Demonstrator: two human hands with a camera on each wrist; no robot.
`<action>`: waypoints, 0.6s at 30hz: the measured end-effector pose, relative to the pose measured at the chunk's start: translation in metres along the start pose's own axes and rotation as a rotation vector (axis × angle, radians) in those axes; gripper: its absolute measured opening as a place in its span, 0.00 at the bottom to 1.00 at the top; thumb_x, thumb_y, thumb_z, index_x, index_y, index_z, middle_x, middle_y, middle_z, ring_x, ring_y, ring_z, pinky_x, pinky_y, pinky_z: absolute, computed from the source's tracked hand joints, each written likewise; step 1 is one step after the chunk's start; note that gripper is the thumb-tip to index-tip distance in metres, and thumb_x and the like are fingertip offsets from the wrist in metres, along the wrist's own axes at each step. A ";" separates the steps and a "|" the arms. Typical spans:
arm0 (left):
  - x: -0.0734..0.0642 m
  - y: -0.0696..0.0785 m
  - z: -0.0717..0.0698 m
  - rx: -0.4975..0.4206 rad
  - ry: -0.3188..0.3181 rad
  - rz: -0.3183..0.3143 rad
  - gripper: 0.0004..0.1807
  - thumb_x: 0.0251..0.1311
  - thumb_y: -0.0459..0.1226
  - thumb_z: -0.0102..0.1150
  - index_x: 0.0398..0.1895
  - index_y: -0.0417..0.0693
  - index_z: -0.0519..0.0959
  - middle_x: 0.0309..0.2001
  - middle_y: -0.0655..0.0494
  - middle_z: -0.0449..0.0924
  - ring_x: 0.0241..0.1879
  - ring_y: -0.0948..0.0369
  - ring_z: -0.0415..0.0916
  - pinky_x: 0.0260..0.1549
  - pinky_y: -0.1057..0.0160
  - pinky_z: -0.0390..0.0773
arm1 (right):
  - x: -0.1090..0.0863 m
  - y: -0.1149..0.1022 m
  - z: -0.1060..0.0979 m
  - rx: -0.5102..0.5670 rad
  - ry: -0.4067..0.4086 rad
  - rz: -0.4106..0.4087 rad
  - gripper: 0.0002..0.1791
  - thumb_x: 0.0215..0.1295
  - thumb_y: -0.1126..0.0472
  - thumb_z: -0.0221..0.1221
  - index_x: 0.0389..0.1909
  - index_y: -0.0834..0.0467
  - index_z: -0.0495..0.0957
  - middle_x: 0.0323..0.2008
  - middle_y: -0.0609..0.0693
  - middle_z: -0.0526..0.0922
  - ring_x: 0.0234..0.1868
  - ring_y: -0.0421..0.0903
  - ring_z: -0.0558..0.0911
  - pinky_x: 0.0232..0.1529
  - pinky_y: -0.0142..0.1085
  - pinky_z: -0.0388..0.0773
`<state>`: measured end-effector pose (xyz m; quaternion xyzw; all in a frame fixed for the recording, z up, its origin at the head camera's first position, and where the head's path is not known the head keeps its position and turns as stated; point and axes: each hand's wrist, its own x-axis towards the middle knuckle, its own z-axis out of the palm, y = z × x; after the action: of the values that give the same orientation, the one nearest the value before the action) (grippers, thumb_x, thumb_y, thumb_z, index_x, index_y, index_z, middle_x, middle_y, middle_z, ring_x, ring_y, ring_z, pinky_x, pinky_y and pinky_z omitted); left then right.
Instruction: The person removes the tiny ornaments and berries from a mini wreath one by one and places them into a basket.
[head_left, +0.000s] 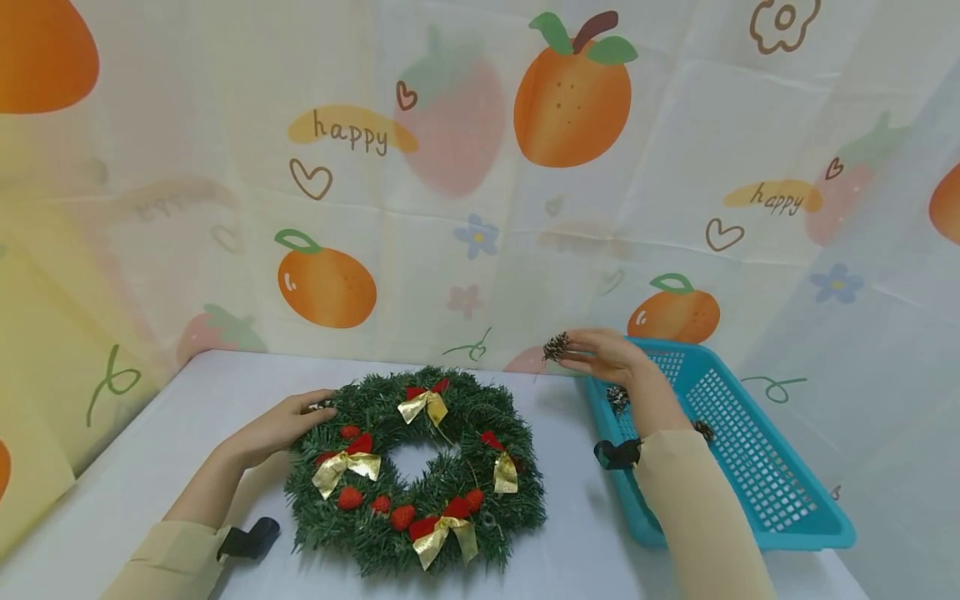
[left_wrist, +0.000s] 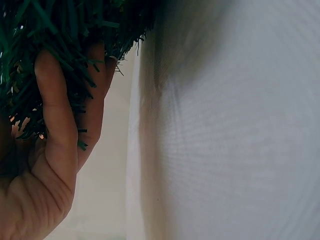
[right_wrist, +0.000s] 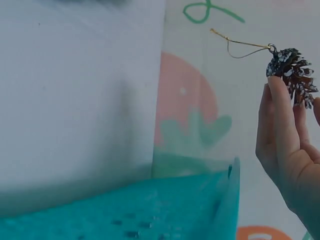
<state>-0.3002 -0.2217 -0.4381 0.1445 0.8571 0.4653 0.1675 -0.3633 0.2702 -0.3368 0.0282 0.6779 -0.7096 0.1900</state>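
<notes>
Pinched in the fingertips of the right hand (head_left: 606, 353): one pine cone (head_left: 556, 347), dark with white-tipped scales, held up toward the backdrop (head_left: 420, 267), between wreath and basket and apart from both. Fitted with a gold cord (right_wrist: 247, 43), looped through a small eyelet and trailing free on the side away from the palm. Next item: green wreath (head_left: 480, 408), lying flat on the white table (head_left: 566, 483), dressed with four red-and-gold bows (head_left: 444, 537) and several red berries (head_left: 402, 517). Left hand (head_left: 281, 427) grips its outer edge at the far left, greenery caught in the bent fingers; thumb position cannot be told. To the right: turquoise basket (head_left: 753, 442), lattice-sided, containing further cones (head_left: 617, 399), partly hidden by the right forearm. Accessories: a black strap (head_left: 251, 539) at each beige cuff. Condition notes, by judgement: the fingertip hold is slight, so a knock against the basket rim could spill the cone; the loose cord could snag on bristly needles or a bow; a pull on such a snag, or an uneven tug by the left hand, could skew the wreath or drag a bow out of place.
</notes>
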 end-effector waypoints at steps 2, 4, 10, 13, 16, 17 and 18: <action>0.000 0.000 0.000 -0.001 0.001 -0.003 0.40 0.75 0.51 0.45 0.77 0.34 0.49 0.76 0.25 0.43 0.73 0.25 0.41 0.59 0.29 0.68 | -0.004 -0.001 -0.006 0.007 0.010 0.000 0.34 0.78 0.63 0.44 0.78 0.63 0.43 0.79 0.63 0.38 0.81 0.59 0.46 0.72 0.40 0.69; -0.001 0.001 0.001 -0.003 0.000 -0.005 0.40 0.75 0.51 0.45 0.78 0.35 0.49 0.76 0.25 0.43 0.73 0.25 0.41 0.58 0.29 0.68 | -0.007 -0.002 -0.012 0.020 0.028 0.000 0.33 0.78 0.63 0.45 0.78 0.63 0.44 0.79 0.62 0.38 0.81 0.58 0.47 0.66 0.36 0.75; -0.002 0.003 0.001 -0.002 -0.002 -0.006 0.40 0.75 0.51 0.45 0.78 0.35 0.49 0.76 0.25 0.42 0.73 0.25 0.40 0.59 0.28 0.67 | -0.016 -0.008 -0.024 0.065 0.047 -0.010 0.34 0.77 0.62 0.46 0.78 0.61 0.45 0.79 0.61 0.39 0.80 0.58 0.48 0.57 0.31 0.80; -0.001 0.003 0.001 0.000 -0.001 -0.004 0.40 0.75 0.51 0.45 0.77 0.34 0.49 0.76 0.25 0.42 0.73 0.25 0.40 0.60 0.29 0.67 | -0.022 -0.011 -0.029 0.075 0.039 -0.011 0.35 0.78 0.61 0.46 0.79 0.60 0.42 0.80 0.61 0.37 0.81 0.58 0.46 0.59 0.31 0.79; 0.000 0.001 0.001 0.003 -0.001 -0.002 0.40 0.75 0.51 0.45 0.77 0.35 0.49 0.76 0.25 0.42 0.73 0.25 0.40 0.60 0.29 0.67 | -0.027 -0.011 -0.035 0.078 0.036 -0.012 0.36 0.78 0.61 0.45 0.79 0.60 0.39 0.80 0.61 0.35 0.81 0.57 0.45 0.59 0.30 0.79; 0.000 0.000 0.000 0.006 0.000 -0.001 0.39 0.75 0.51 0.45 0.77 0.35 0.49 0.76 0.25 0.42 0.73 0.25 0.40 0.60 0.29 0.67 | -0.029 -0.011 -0.036 0.081 0.039 -0.013 0.37 0.78 0.61 0.46 0.79 0.60 0.39 0.80 0.61 0.34 0.81 0.57 0.45 0.58 0.30 0.79; 0.000 0.000 0.000 0.007 0.001 -0.002 0.39 0.75 0.51 0.45 0.77 0.35 0.49 0.76 0.25 0.42 0.73 0.25 0.40 0.60 0.29 0.67 | -0.031 -0.010 -0.038 0.081 0.037 -0.015 0.37 0.78 0.61 0.45 0.79 0.60 0.38 0.80 0.61 0.33 0.81 0.58 0.44 0.58 0.30 0.79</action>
<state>-0.3005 -0.2214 -0.4384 0.1442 0.8588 0.4624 0.1671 -0.3464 0.3146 -0.3208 0.0441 0.6521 -0.7373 0.1709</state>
